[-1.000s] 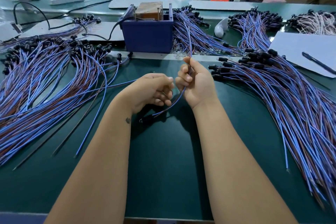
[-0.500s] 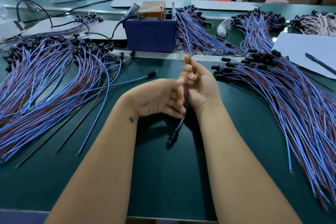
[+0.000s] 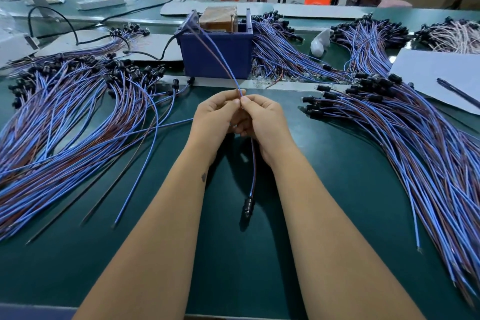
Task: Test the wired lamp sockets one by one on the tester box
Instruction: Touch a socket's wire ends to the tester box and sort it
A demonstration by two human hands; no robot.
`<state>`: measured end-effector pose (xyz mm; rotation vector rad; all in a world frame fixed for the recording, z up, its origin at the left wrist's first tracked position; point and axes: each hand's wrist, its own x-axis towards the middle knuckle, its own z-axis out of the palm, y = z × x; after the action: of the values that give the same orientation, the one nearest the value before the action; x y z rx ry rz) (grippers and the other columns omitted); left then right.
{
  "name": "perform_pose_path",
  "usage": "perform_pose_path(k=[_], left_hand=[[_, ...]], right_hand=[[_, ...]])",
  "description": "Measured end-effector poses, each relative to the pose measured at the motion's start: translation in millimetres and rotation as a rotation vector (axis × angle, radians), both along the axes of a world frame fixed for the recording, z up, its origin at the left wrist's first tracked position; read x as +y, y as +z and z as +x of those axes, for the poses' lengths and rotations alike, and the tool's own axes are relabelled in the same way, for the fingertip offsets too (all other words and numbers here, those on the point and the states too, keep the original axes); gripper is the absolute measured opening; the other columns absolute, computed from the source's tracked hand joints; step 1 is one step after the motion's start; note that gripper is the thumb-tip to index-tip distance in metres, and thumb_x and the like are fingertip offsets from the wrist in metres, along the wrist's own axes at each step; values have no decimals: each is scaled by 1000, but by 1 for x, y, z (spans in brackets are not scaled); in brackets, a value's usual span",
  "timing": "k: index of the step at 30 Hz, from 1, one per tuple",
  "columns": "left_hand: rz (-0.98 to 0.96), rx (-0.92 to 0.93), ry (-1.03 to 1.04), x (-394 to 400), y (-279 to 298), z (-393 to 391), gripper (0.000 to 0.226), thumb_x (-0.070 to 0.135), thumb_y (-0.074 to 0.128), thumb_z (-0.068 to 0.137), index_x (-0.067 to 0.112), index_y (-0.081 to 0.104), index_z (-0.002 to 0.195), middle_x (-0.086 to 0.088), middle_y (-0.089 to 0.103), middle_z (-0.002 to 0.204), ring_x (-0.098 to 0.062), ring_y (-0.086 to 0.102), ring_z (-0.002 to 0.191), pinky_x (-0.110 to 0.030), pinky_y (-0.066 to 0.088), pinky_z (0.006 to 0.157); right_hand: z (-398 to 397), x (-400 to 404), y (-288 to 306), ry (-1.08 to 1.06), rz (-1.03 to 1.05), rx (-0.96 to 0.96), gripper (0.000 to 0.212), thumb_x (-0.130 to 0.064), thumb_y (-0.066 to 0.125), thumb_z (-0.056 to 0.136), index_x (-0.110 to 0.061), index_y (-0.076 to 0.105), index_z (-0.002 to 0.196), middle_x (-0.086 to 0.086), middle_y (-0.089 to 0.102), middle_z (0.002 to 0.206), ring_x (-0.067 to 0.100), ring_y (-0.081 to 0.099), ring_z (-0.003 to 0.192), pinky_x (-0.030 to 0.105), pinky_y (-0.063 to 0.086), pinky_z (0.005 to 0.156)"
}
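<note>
My left hand and my right hand meet at the table's middle and pinch one blue-and-brown wire pair together. Its free ends rise up and to the left toward the top of the blue tester box. Below my hands the pair hangs toward me and ends in a black lamp socket just above the green table. Whether the wire ends touch the box's contacts is too small to tell.
A large heap of wired sockets fans out on the left and another heap on the right. More bundles lie behind the box. A white sheet with a pen sits at the right. A black power cord runs to the box.
Both hands have come together around the wire pair and shifted toward the box. The socket has swung from under my left hand to hang straight down, nearer to me.
</note>
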<state>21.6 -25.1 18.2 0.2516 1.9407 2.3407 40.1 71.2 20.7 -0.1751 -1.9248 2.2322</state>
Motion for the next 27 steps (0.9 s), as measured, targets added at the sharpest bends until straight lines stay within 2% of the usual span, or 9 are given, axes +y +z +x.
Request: perform_pose_path(k=[3,8,11,14,15,18,20,23,27], left_hand=[[-11,-2,34,0,1,0,21,4,52,97,12,72,97,3,65,62,-8,56,51,-23,51,51],[-75,66,112,-4,-6,-5,15,6,59,95,5,73,99,-4,73,80,-11,67,67,-27,56,65],[-125,97,157,-5,-8,-8,16,9,59,94,14,73,87,1,74,78,-10,70,72,-28,57,71],[-180,54,264,-4,-9,-13,19,12,52,93,19,67,84,3,74,80,-15,71,77,-36,59,78],[-163,29,290,-5,-8,-15,19,12,47,93,18,63,86,3,73,78,-16,71,74,-37,58,77],[-91,-39,338,-10,-7,-19,22,9,35,96,20,52,90,8,61,55,-12,63,50,-31,53,57],[-81,-53,374,-14,-7,-21,24,9,32,95,22,51,88,6,51,56,-9,51,41,-27,46,50],[-108,-36,385,-17,-7,-20,27,8,34,94,23,57,88,7,44,59,-7,37,42,-26,36,46],[-157,16,368,-18,-7,-18,28,14,41,98,28,64,88,8,42,60,-6,34,42,-23,35,44]], right_hand=[[1,-1,0,11,35,0,24,-11,48,101,-9,64,84,8,61,64,15,53,48,18,41,44],[3,-1,1,23,20,-7,25,-11,48,101,-10,66,84,5,65,66,8,58,46,17,44,46],[4,-3,1,15,47,-20,22,-11,49,100,-9,67,87,5,66,70,7,57,49,17,45,49],[3,-5,-1,-78,141,7,22,-11,50,99,-10,68,86,1,64,70,11,57,58,22,47,55],[3,-4,-1,-128,197,12,23,-12,51,99,-12,68,84,0,62,67,13,57,60,25,48,58],[2,2,-4,-256,261,12,21,-17,51,97,-15,68,84,-3,53,54,11,50,50,32,47,58],[0,5,-5,-307,228,9,21,-17,51,96,-16,68,84,-6,49,47,10,46,46,33,47,58],[-2,6,-6,-342,238,1,22,-20,52,96,-22,67,81,-10,47,41,9,46,48,33,45,60],[-3,6,-7,-352,270,22,22,-23,51,97,-27,65,81,-11,45,39,2,41,42,26,41,57]])
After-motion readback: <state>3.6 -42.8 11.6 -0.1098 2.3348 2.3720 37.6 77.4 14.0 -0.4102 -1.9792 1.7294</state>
